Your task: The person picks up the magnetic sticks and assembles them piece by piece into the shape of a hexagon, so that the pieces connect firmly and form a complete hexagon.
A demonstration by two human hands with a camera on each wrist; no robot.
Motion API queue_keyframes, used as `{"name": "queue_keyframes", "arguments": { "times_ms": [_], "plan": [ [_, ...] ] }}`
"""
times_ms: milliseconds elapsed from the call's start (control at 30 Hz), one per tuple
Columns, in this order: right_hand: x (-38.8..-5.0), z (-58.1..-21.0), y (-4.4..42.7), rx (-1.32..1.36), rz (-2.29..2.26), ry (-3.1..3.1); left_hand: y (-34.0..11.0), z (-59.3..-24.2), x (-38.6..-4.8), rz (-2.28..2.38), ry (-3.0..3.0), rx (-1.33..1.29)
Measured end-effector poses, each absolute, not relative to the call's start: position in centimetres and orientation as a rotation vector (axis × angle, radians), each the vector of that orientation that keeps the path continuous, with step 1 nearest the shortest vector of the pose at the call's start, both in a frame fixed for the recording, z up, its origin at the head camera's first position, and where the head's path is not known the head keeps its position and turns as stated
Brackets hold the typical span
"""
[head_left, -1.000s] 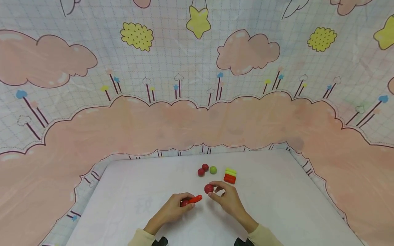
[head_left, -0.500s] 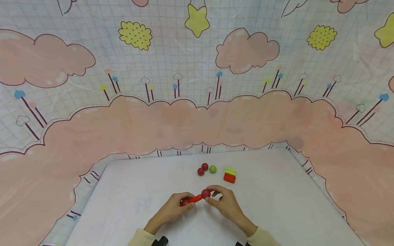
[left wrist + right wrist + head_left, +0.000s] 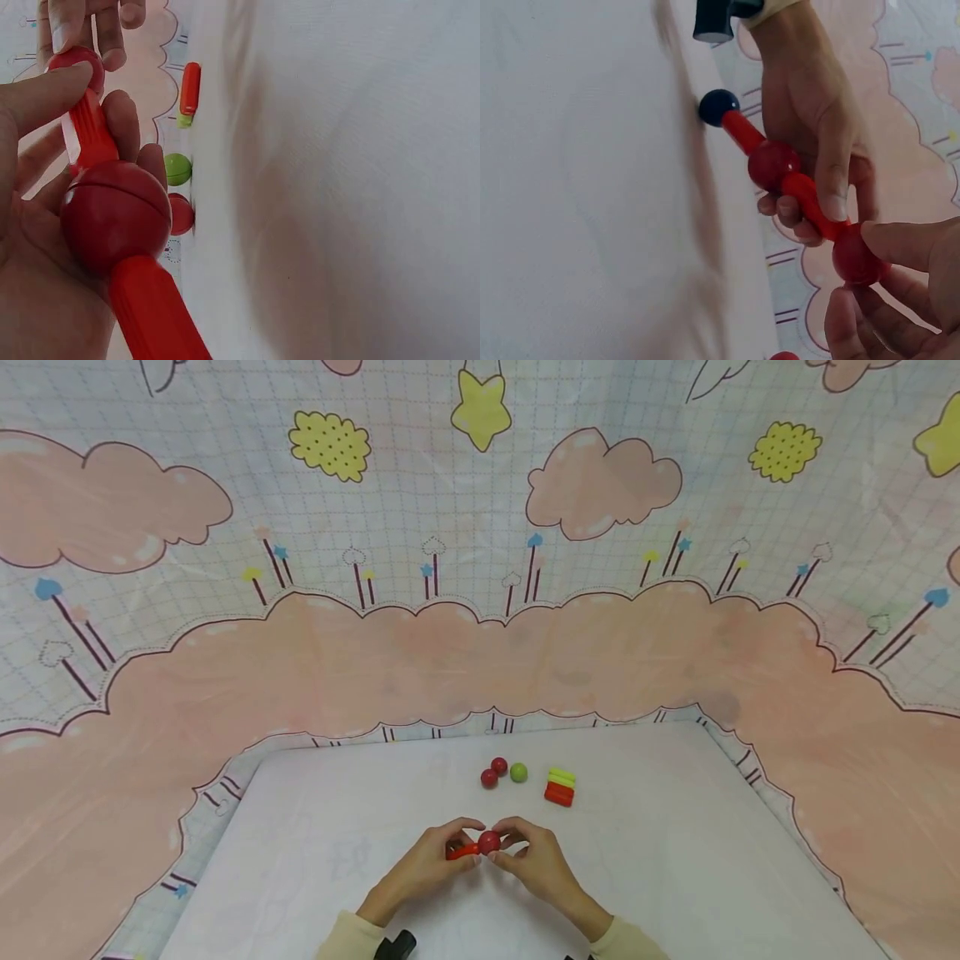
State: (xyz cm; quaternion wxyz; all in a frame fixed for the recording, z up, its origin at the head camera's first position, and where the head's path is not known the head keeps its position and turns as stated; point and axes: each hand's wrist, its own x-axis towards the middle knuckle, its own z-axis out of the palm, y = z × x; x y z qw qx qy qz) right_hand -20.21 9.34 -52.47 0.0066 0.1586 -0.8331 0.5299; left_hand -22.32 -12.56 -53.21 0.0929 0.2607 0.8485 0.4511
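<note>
A chain of balls and ribbed rods runs through my left hand (image 3: 420, 866). In the right wrist view it goes from a dark blue ball (image 3: 718, 107) along a red rod (image 3: 742, 133) to a red ball (image 3: 774, 165), then a second red rod (image 3: 810, 201) and an end red ball (image 3: 857, 255). My left thumb and fingers grip that second rod. My right hand (image 3: 546, 864) pinches the end ball between thumb and fingers, and the rod's tip meets it. Seen from the head, the left hand hides the blue ball.
On the white table (image 3: 315, 810), beyond the hands, two red balls (image 3: 489, 778) lie beside a green ball (image 3: 518, 772). To their right, red rods (image 3: 559, 793) and yellow-green rods (image 3: 562, 777) lie side by side. A patterned cloth (image 3: 480, 668) hangs behind.
My right hand has brought its red ball left and down to the rod's end. The left hand has shifted slightly, and both hands are now close together.
</note>
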Motion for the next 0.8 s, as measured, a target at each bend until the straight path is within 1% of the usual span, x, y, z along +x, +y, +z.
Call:
{"name": "queue_keyframes", "arguments": {
  "times_ms": [100,367,567,800],
  "plan": [
    [-20.2,-52.6,9.3,0.518,1.695,-2.599,-12.7,-53.2,-22.3,1.329,2.514,0.804],
    [-20.5,-51.4,11.0,0.485,1.592,-2.636,-12.8,-53.0,-22.2,1.305,2.515,0.747],
    [-21.0,-50.7,12.6,0.392,1.518,-2.622,-12.9,-52.8,-22.2,1.287,2.512,0.707],
    [-21.9,-50.9,14.3,0.237,1.49,-2.599,-13.0,-52.8,-22.1,1.279,2.514,0.717]
  ]
}}
